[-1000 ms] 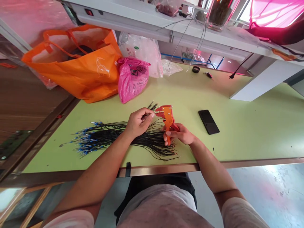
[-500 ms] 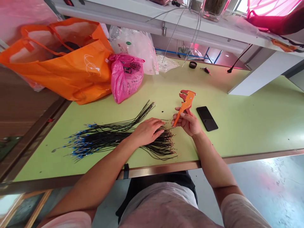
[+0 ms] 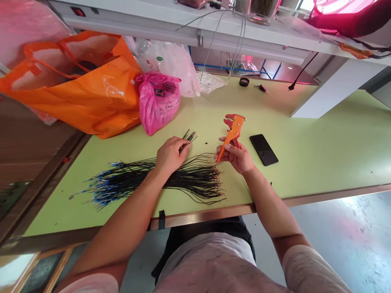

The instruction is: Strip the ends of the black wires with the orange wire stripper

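Note:
A large bundle of black wires (image 3: 195, 178) lies across the green table, with blue-and-silver ends on the left and coppery tips on the right. My left hand (image 3: 171, 154) is over the far side of the bundle, its fingers closed around a group of black wires whose tips (image 3: 191, 135) stick out past the fingertips toward the back. In my right hand (image 3: 238, 158) is an orange and red wire stripper (image 3: 234, 128), held by its handles with the jaws pointing up and left. Nothing shows between the jaws.
A black phone (image 3: 264, 149) lies right of my right hand. Behind are a pink plastic bag (image 3: 160, 101), an orange bag (image 3: 106, 93), a black tape roll (image 3: 244, 82) and keys (image 3: 262, 88). A white shelf (image 3: 171, 24) overhangs the back; its support panel (image 3: 320, 89) stands at right.
My left hand has moved left and back from the coppery wire ends to the separate group of wires and closed on it. My right hand still holds the wire stripper in nearly the same place.

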`<state>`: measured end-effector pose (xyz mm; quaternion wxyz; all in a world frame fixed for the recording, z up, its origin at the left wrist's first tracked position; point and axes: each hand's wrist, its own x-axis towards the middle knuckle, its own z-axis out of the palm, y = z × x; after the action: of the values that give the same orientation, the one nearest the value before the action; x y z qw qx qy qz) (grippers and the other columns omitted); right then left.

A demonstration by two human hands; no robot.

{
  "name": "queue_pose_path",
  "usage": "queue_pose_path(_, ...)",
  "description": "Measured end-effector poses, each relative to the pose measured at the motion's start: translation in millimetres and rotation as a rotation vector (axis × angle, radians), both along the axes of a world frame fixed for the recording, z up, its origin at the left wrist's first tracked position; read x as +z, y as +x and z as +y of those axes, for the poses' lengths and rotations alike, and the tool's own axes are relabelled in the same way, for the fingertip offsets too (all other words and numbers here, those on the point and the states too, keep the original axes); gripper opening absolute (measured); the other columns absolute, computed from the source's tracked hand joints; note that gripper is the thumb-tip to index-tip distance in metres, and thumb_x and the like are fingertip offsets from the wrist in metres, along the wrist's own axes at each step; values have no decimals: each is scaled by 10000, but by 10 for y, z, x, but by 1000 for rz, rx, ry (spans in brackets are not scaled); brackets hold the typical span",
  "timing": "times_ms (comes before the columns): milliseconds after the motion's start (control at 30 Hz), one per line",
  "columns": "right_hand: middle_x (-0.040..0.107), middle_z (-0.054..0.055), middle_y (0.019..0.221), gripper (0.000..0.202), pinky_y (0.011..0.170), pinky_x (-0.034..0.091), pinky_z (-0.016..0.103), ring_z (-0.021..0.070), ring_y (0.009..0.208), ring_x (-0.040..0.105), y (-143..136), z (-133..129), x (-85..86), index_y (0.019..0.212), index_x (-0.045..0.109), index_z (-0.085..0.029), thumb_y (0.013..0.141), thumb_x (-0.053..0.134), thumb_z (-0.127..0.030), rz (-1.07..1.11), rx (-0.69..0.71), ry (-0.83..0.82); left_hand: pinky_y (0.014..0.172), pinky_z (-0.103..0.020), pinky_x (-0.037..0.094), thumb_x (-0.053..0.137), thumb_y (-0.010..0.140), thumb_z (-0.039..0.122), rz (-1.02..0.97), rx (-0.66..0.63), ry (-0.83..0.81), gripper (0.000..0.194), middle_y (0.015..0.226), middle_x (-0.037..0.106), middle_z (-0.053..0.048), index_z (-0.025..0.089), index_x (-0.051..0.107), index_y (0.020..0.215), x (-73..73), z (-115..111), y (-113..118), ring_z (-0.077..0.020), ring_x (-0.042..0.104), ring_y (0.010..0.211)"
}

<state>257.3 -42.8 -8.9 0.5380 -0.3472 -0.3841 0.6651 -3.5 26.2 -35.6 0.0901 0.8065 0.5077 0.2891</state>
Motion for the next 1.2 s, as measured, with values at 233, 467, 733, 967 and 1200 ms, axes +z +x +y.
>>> queue_pose_path(233,756,28,863,489,666,652,346,224,741,789,-44,-1,-29,1192,606,-184,807,834,-380,-5,19,-7,836,-377,535,475,1023,306,439,29,-90,340,1165,723,-161,183,762,1158,132,130,221,-326,620,1186)
queue_pose_path(467,764,33,878,532,650,653,346,226,728,790,-77,4,-73,1209,608,-183,781,855,-380,-2,29,-12,817,-398,535,445,995,261,607,65,-176,340,1167,737,-189,147,755,1078,170,327,395,-346,649,1148)
queue_pose_path(733,759,26,849,531,625,647,331,226,717,785,-60,-3,-34,1185,613,-184,761,872,-369,-15,51,-48,902,-430,529,448,961,263,532,43,-87,321,1106,735,-223,119,728,1026,205,244,377,-364,666,1115)
queue_pose_path(967,746,29,818,494,605,647,326,223,708,779,-32,-39,27,1182,592,-176,803,854,-354,-81,182,-105,709,-328,530,549,941,485,-142,-26,-364,294,840,747,-62,212,626,1020,59,-23,110,-226,694,725)
queue_pose_path(1200,748,41,846,471,598,648,320,231,718,790,-7,-45,17,1179,598,-163,822,839,-354,-148,269,-144,716,-271,522,654,884,576,-609,-92,-404,431,814,724,-44,173,729,1017,110,-107,30,-176,662,765)
